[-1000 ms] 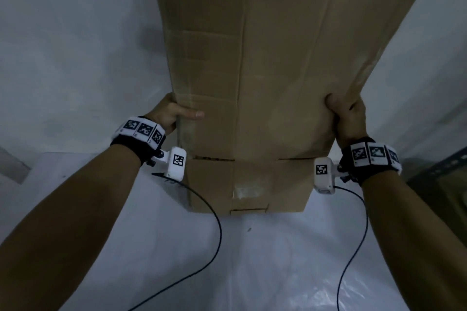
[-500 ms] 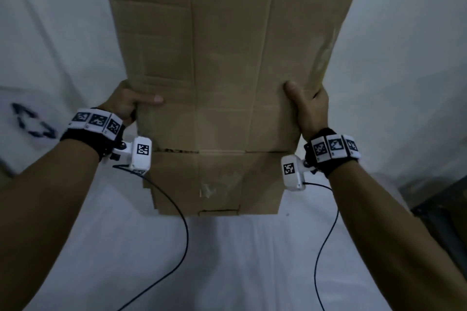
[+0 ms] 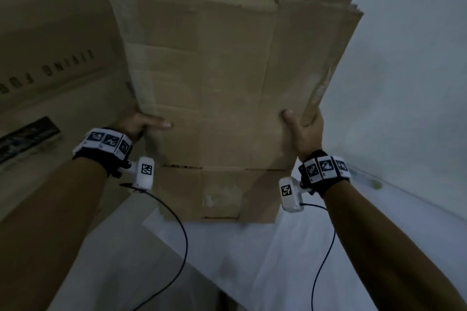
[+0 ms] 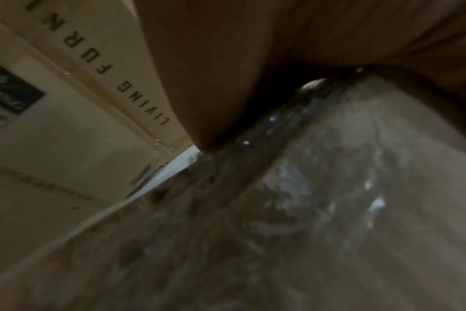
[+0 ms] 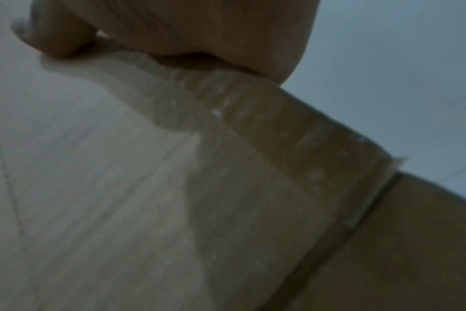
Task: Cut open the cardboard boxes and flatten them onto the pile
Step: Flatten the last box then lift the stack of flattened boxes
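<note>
A flattened cardboard box (image 3: 227, 98) is held up in the air between a person's two hands, clear of any surface; the left hand (image 3: 137, 122) and right hand (image 3: 304, 131) each clamp a side edge, thumbs pressed on the near face; the broad panel looks light yet floppy along its creases, so a grip at opposite edges near the middle seems to suit it; a printed carton (image 3: 48, 63) stands beside it at left

Both arms reach forward and up, forearms bare, a marker-tagged band on each wrist. The left hand (image 3: 137, 124) grips the left edge of the flattened cardboard box (image 3: 227, 83), thumb laid across its near face. The right hand (image 3: 304, 131) grips its right edge, thumb pointing up on that face.
</note>
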Demonstrator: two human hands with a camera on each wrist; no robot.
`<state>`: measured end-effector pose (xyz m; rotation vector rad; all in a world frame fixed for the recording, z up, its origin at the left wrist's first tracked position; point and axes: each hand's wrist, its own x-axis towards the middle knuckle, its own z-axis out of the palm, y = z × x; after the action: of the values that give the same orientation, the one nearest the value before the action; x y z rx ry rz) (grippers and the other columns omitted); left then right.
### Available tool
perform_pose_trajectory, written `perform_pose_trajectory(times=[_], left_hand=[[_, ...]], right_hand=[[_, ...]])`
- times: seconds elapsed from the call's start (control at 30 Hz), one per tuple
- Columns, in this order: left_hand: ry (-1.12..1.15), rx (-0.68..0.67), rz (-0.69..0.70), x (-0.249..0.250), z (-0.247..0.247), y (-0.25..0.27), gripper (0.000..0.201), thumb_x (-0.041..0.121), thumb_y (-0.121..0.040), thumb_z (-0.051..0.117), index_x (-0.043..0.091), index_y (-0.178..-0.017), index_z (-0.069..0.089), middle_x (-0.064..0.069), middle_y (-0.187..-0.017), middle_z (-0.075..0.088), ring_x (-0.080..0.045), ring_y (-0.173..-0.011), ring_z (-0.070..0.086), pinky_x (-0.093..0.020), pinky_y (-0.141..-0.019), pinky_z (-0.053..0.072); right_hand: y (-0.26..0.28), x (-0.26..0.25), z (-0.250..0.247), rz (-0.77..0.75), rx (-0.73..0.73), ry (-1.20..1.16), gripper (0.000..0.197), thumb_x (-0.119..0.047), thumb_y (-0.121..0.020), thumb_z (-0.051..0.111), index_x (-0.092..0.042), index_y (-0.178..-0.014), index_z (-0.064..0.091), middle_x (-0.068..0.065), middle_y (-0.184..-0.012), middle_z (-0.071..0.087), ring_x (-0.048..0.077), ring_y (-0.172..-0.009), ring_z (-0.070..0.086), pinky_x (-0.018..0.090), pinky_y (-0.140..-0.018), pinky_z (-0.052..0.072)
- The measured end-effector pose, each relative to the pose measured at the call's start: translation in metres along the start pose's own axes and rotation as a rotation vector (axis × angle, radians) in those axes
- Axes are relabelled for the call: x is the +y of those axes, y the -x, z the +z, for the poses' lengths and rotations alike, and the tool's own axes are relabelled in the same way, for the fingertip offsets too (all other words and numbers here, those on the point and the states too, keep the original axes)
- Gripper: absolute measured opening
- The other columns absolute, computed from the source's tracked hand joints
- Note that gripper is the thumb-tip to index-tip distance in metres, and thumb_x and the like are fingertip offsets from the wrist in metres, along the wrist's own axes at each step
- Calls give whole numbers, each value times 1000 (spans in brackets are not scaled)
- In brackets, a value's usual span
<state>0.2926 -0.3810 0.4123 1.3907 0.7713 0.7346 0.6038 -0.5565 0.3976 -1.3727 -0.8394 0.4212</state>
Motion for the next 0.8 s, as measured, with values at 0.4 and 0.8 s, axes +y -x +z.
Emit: perform_pose_trajectory(times=[0.4,0.8], left_hand=[[132,313,-71,3,-146,-36,52,9,-65,68,14,-116,66,-2,-119,69,-27,-113,62,-44,-98,47],[176,253,-166,-15,-355,-78,62,13,-54,84,10,-114,68,-7,-108,72,-30,-99,69,-39,-80,53]], right_hand=[[-93,-21,189,-70,-172,-6,48,-27,-80,79,-5,-117,58,-3,-107,68,2,-92,68,18,-73,54],[-82,34,404,78,-115,-67,49,-31,-80,78,-14,-120,57,-8,-108,68,0,-92,68,19,-73,55]])
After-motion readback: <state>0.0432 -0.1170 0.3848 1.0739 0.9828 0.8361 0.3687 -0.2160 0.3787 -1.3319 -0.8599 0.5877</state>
